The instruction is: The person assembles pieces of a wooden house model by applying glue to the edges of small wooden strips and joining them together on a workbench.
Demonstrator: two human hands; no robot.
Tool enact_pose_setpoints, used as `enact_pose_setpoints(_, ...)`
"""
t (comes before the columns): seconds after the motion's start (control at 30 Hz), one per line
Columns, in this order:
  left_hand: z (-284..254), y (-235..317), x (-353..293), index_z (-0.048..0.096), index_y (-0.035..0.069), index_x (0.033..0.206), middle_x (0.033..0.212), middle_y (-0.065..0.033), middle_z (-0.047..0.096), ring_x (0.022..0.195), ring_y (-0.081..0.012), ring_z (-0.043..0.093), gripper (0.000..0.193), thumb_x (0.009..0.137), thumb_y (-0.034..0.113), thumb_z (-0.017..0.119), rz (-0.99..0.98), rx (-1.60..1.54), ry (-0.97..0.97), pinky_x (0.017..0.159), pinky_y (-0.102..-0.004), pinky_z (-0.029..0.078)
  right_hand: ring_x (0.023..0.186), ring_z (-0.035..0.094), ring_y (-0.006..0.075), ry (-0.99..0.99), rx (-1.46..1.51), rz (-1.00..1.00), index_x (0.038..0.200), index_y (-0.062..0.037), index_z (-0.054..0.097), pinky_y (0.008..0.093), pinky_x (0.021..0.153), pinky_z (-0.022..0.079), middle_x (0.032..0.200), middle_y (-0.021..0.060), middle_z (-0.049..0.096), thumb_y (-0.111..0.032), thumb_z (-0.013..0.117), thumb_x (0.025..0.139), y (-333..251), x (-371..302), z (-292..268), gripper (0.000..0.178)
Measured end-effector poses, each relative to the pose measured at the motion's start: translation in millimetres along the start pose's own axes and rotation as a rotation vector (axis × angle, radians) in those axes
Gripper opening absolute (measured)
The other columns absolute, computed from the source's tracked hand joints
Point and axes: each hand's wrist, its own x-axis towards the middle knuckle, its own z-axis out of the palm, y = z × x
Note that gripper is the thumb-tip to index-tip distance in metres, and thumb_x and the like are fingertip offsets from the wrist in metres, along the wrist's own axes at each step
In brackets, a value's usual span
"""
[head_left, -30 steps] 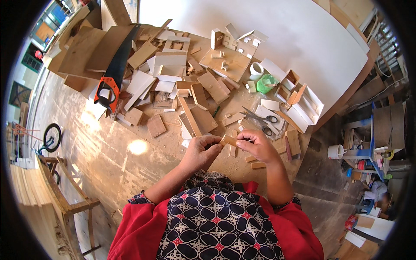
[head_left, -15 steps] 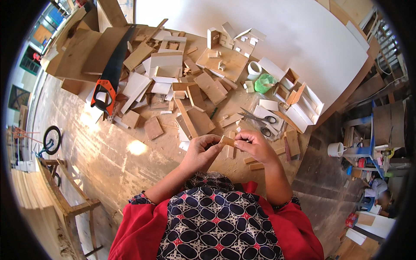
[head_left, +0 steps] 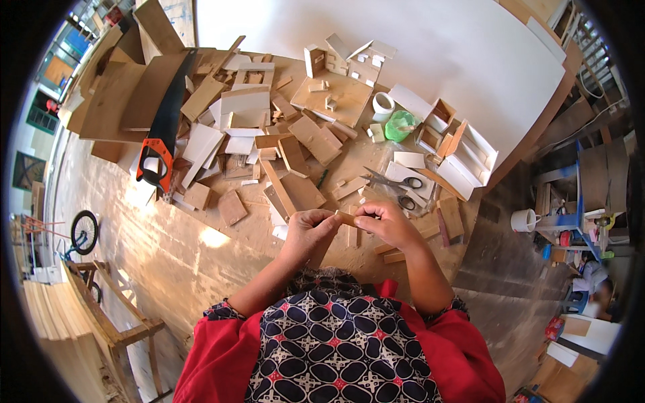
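Observation:
Between my two hands, close to the table's near edge, is a small flat piece of wood (head_left: 347, 218). My left hand (head_left: 310, 232) pinches its left end with thumb and fingers. At the other end, my right hand (head_left: 384, 224) grips it the same way, so the fingers partly cover it. Just beyond my right hand lie black-handled scissors (head_left: 395, 180) with open blades, resting on pale pieces. A long wooden strip (head_left: 279, 189) lies past my left hand. Another small wooden piece (head_left: 353, 236) lies on the table below the held one.
Wood offcuts (head_left: 252, 111) are heaped across the table (head_left: 168, 235). An orange-handled saw (head_left: 158, 164) leans at the left. Farther back stand a small wooden model (head_left: 332, 97), a white cup (head_left: 383, 106) and a green container (head_left: 400, 125). White open boxes (head_left: 470, 161) sit at the right.
The wood piece has tilted in my fingers and now shows a narrower face. My left fingers have closed farther over its end. The whole view has shifted slightly.

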Motion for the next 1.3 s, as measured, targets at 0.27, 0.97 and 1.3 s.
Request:
enact_pose_setpoints(0.27,-4.7,-12.0,9.1,0.069,-0.001,0.082,0.066,0.0043,0.057,0.058,-0.0035,0.046,0.025,0.091,0.022,0.064,-0.005,-0.205,0.049,0.052,-0.0208,0.037,0.073,0.062,0.0104,0.304,-0.225,0.047,0.093,-0.0004,0.069,0.0266,0.065,0.048,0.081,0.0054,0.068,-0.018,0.064,0.087,3.6,-19.8,-32.9,0.019)
enact_pose_setpoints(0.97,-0.7,-11.0,12.3,0.063,0.005,0.094,0.077,-0.0008,0.062,0.066,-0.0076,0.055,0.016,0.092,0.02,0.06,-0.036,-0.48,0.072,0.06,-0.0208,0.042,0.071,0.062,0.0267,0.824,-0.842,-0.22,0.112,-0.0151,0.069,0.0371,0.068,0.05,0.081,0.011,0.062,-0.024,0.073,0.079,6.6,76.1,-131.8,0.035)
enact_pose_setpoints(1.3,-13.8,-10.7,8.6,0.059,0.01,0.101,0.071,0.0037,0.055,0.056,-0.0064,0.055,0.015,0.092,0.022,0.061,-0.052,-0.551,0.124,0.048,-0.022,0.047,0.073,0.064,0.0316,0.864,-0.896,-0.363,0.087,-0.0096,0.073,0.0397,0.067,0.051,0.08,0.0131,0.066,-0.021,0.069,0.081,7.9,89.8,-142.6,0.014)
